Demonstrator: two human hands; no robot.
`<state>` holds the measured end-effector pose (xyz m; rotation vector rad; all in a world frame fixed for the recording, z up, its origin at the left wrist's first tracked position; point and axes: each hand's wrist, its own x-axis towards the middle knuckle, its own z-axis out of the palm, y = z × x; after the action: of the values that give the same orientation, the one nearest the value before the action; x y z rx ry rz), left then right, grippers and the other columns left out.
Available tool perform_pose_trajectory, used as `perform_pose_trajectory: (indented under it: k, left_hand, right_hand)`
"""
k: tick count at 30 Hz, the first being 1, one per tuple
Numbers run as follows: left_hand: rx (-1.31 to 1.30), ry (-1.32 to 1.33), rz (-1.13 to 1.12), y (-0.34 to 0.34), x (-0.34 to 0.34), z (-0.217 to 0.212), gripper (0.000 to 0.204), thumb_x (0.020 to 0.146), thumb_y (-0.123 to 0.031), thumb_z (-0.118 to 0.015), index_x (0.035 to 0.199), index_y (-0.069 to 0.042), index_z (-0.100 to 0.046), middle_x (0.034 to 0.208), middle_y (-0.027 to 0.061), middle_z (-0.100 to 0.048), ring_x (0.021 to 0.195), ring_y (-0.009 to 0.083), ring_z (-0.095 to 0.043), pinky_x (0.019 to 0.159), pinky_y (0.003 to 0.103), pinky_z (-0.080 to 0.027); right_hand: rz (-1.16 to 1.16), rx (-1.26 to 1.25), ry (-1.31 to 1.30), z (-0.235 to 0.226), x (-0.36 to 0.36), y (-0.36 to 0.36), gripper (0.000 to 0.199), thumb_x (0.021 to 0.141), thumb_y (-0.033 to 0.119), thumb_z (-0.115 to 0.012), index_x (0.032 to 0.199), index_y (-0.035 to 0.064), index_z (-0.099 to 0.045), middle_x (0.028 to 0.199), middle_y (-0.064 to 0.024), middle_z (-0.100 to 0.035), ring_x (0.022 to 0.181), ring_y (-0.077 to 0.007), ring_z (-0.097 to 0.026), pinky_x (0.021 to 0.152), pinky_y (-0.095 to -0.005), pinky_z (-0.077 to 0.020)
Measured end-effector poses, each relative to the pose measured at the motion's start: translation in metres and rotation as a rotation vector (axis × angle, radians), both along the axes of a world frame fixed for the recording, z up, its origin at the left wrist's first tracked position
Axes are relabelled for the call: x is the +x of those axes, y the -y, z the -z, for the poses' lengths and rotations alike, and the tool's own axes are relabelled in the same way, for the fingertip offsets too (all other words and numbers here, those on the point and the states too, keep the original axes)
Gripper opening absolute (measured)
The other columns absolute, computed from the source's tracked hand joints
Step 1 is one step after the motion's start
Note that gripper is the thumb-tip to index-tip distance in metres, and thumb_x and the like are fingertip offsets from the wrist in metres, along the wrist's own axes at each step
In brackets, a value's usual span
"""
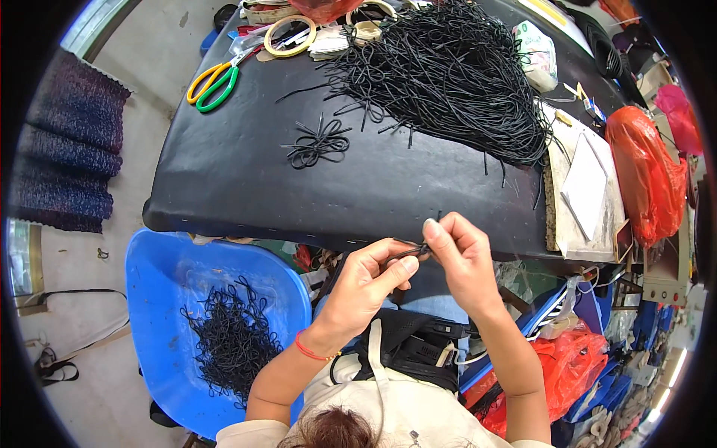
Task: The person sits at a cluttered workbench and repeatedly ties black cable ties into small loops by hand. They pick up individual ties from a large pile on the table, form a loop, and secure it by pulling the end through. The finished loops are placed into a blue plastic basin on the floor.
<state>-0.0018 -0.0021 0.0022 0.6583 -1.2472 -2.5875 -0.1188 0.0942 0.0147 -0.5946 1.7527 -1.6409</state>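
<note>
Both my hands meet in front of the table's near edge, around a black cord (418, 250). My left hand (370, 276), with a red string on its wrist, pinches a loop of it between thumb and fingers. The thumb and forefinger of my right hand (464, 257) close on the same cord, and a short end sticks up above them. A small bundle of looped black cords (317, 143) lies alone on the black-covered table (246, 175). Farther back spreads a large heap of loose black cords (455, 82).
Scissors with yellow and green handles (218, 84) and a tape roll (290, 37) lie at the far left. A blue tub (153, 299) at lower left holds tangled cords (231, 340). Right of the heap are a pale board (597, 216) and a red plastic bag (646, 175).
</note>
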Motion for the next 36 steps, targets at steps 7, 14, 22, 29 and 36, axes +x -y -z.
perform_pose_trajectory:
  k: [7, 14, 22, 29, 36]
  left_hand:
    - [-0.395, 0.016, 0.115, 0.01, -0.002, -0.001, 0.023, 0.088, -0.014, -0.06, 0.106, 0.0, -0.061, 0.073, -0.0032, -0.057, 0.064, 0.0024, -0.049, 0.056, 0.018, -0.041]
    - [-0.28, 0.0, -0.118, 0.005, -0.012, -0.001, 0.017, 0.088, -0.016, -0.061, 0.094, 0.0, -0.061, 0.075, 0.0, -0.06, 0.069, 0.0045, -0.054, 0.062, 0.02, -0.045]
    - [-0.289, -0.003, -0.182, 0.002, -0.009, -0.003, 0.016, 0.089, -0.015, -0.06, 0.094, 0.0, -0.061, 0.076, 0.0002, -0.061, 0.069, 0.0048, -0.055, 0.061, 0.02, -0.045]
    - [-0.135, -0.096, -0.252, 0.004, -0.012, 0.001, 0.019, 0.088, -0.017, -0.062, 0.098, 0.0, -0.061, 0.082, 0.0009, -0.06, 0.076, 0.0066, -0.055, 0.07, 0.019, -0.045]
    - [0.036, -0.135, -0.115, 0.02, -0.013, -0.002, 0.02, 0.091, -0.014, -0.054, 0.105, -0.001, -0.06, 0.09, 0.0072, -0.064, 0.082, 0.0119, -0.061, 0.074, 0.025, -0.049]
  right_hand:
    - [0.027, 0.048, -0.001, -0.004, -0.012, 0.001, 0.025, 0.089, 0.022, -0.06, 0.072, 0.0041, -0.054, 0.062, 0.0058, -0.049, 0.058, -0.0006, -0.039, 0.051, -0.0191, -0.0299]
    - [-0.075, 0.015, 0.134, -0.012, -0.014, -0.002, 0.016, 0.087, 0.016, -0.062, 0.089, 0.0008, -0.061, 0.075, 0.0028, -0.057, 0.068, -0.0027, -0.047, 0.059, -0.0189, -0.0388]
    - [-0.146, -0.042, 0.147, -0.014, -0.008, -0.007, 0.014, 0.087, 0.009, -0.06, 0.097, -0.0012, -0.062, 0.079, 0.0022, -0.058, 0.068, -0.0037, -0.047, 0.059, -0.0189, -0.0379]
    - [-0.14, -0.066, 0.421, -0.013, -0.009, -0.014, 0.017, 0.086, 0.012, -0.062, 0.099, 0.001, -0.062, 0.076, 0.0024, -0.056, 0.065, -0.0043, -0.044, 0.057, -0.019, -0.0354]
    - [0.018, -0.032, 0.052, -0.027, 0.009, -0.013, 0.017, 0.088, 0.011, -0.059, 0.101, 0.001, -0.059, 0.083, 0.0002, -0.06, 0.078, -0.0048, -0.053, 0.071, -0.0201, -0.0439]
